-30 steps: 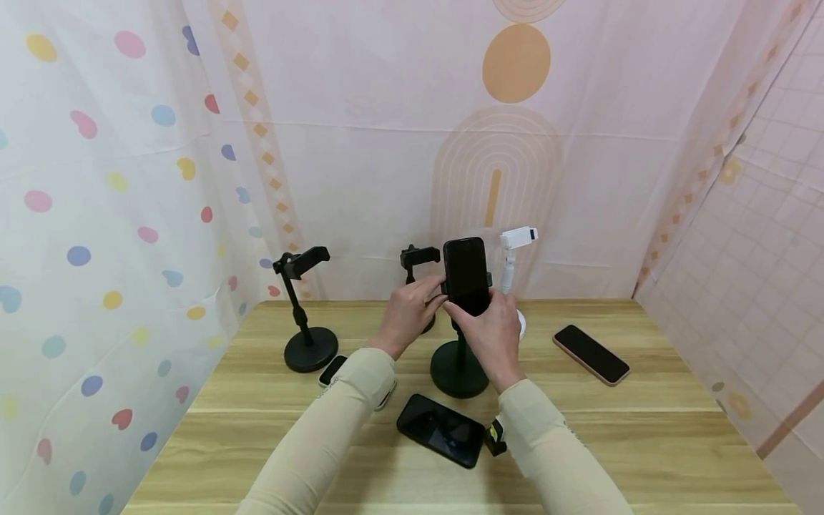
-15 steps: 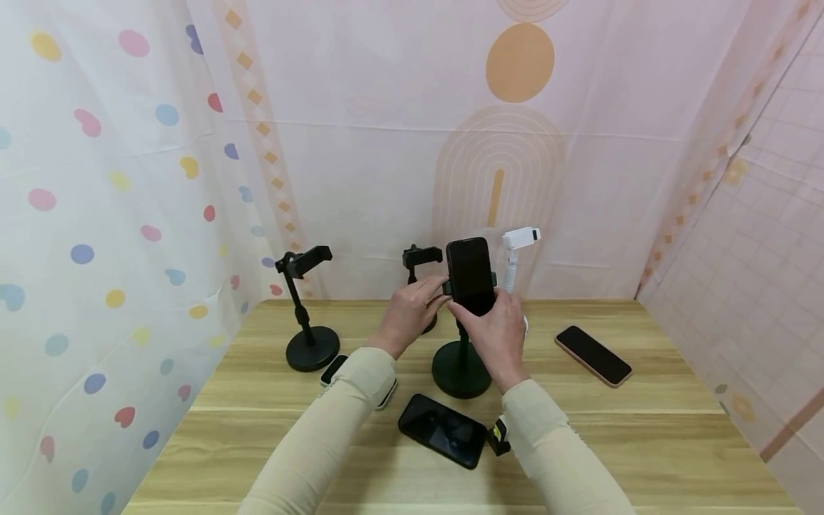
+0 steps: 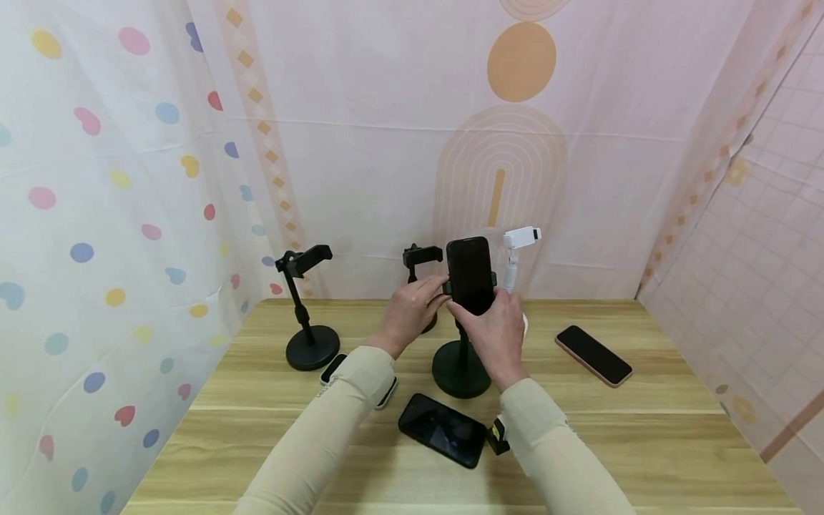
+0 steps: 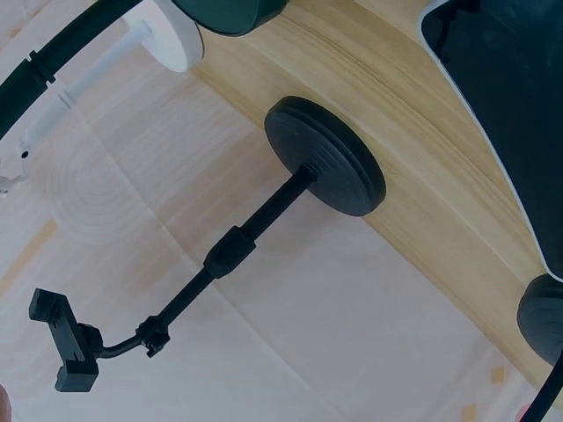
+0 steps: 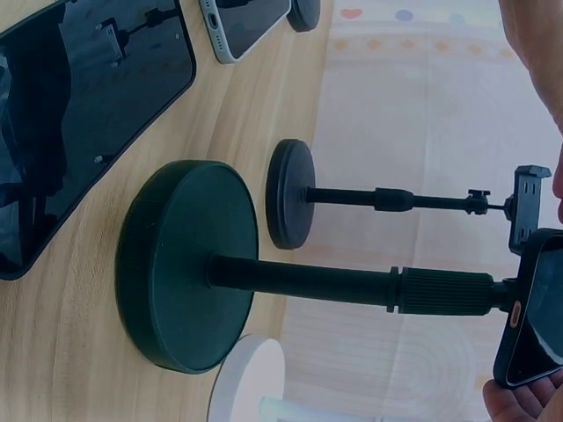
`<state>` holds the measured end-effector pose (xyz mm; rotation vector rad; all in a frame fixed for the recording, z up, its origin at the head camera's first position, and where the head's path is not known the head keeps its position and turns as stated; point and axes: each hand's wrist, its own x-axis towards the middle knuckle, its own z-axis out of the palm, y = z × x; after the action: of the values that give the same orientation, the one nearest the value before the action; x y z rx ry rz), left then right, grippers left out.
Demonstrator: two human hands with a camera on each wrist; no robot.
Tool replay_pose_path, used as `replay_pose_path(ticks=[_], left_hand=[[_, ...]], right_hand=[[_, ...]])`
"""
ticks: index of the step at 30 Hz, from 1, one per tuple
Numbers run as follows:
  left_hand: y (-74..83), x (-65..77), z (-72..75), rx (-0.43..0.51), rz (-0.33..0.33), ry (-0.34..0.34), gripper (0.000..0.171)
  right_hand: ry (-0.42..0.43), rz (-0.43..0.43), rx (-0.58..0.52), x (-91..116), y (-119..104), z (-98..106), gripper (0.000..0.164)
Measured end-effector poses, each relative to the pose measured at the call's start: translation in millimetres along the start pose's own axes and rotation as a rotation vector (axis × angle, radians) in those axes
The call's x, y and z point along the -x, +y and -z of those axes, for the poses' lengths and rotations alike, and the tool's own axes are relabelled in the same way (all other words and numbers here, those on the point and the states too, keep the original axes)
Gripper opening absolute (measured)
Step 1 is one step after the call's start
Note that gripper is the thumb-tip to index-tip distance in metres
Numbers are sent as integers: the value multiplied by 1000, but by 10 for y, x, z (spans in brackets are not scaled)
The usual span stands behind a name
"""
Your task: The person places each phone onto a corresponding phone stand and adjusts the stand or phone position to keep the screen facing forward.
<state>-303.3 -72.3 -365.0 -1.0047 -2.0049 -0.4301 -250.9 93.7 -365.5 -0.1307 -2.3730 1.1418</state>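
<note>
A black phone stands nearly upright in the clamp of a dark green phone stand. My left hand holds the clamp's left side with thumb and fingertips. On the phone's other side, my right hand grips its lower right part, thumb across the front edge and fingers behind. The right wrist view shows the green pole rising from its round base to the phone's back, with right fingertips at the phone's edge. A second black phone lies on the table below my hands.
A black stand is at the left, another black stand and a white stand behind. A pink-edged phone lies at the right. A light-edged phone is partly under my left sleeve in the head view.
The head view has shifted slightly. Both hands keep their places at the phone and clamp, and the stands and other phones stay put.
</note>
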Motion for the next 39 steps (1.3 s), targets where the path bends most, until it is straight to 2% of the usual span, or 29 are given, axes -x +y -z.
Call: replay_pose_path(ticks=[7, 15, 17, 19, 24, 28, 32, 36, 39], left_hand=[[-5, -26, 19, 28, 26, -20, 37], [28, -19, 64, 138, 104, -56, 36], [57, -32, 73, 177, 164, -72, 35], [94, -61, 79, 215, 255, -97, 38], [159, -151, 78, 341, 564, -214, 52], [165, -196, 77, 457, 746, -263, 56], [168, -218, 87, 546, 821, -268, 57], [186, -228, 109, 629, 847, -259, 50], [199, -239, 118, 676, 871, -252, 42]], right_hand=[[-16, -4, 10, 4, -19, 9, 93], [-49, -16, 12, 15, -32, 36, 96], [-56, -15, 17, 17, -30, 41, 95], [-63, -16, 24, 17, -26, 42, 96], [-83, -20, 21, 15, -12, 53, 95], [-93, -13, 16, 9, 9, 63, 93], [-91, -9, -12, -8, 28, 91, 88], [-85, -7, -71, -80, 51, 138, 75], [-115, -9, -137, -185, 67, 176, 62]])
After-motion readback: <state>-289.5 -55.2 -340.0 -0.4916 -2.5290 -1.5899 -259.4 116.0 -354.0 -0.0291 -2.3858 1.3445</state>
